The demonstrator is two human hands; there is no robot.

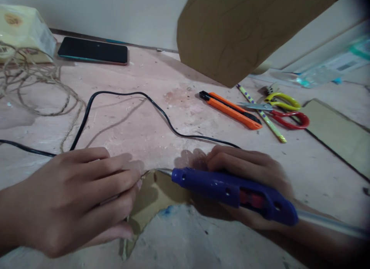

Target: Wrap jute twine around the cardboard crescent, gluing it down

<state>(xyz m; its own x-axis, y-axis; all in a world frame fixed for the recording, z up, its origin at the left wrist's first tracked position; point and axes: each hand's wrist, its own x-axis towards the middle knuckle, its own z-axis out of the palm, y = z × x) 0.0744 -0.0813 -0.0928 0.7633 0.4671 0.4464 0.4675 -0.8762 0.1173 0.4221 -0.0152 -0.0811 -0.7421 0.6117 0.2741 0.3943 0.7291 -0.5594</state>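
A blue hot glue gun [214, 186] lies across my right hand [248, 168], its metal tip pointing left at the upper edge of a brown cardboard piece [150, 195]. The fingers of my right hand are curled round the far side of the gun. My left hand [95, 195] is closed on the left part of the cardboard, fingertips near the glue gun's tip. A thin strand of twine runs along the cardboard edge at these fingertips. A clear glue stick [332, 222] sticks out of the gun's rear.
Beyond the hands are a black cable [138, 93], loose twine [37, 111], a phone [92, 50], a tissue pack [26, 34], an orange cutter [231, 111], a patterned pencil [271, 127] and scissors [289, 120]. Large cardboard [237, 30] leans at the back; a bottle [326, 70] lies right.
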